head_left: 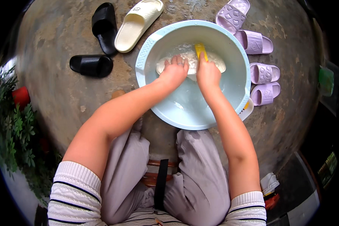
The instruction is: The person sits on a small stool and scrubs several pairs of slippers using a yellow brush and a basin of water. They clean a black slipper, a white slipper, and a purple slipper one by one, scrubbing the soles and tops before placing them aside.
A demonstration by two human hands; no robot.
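Observation:
A light blue plastic basin [142,56] with soapy water in it stands on the floor in front of my knees. Inside, toward its far side, a wet white slipper [222,67] lies crosswise with suds around it. My left hand [174,71] holds its left part, fingers laid over the top. In my right hand [208,74] is a yellow scrubbing brush [200,49], with my thumb along its back. The brush rests against the slipper's right half; its bristles are hidden. Whether the slipper's sole faces up, I cannot tell.
Two black slippers [91,66] and a cream slipper [138,25] lie left of the basin. Several lilac slippers [253,42] line its right side. A white object with yellow marks [246,110] is partly hidden by the basin. Green plants [24,132] stand at far left.

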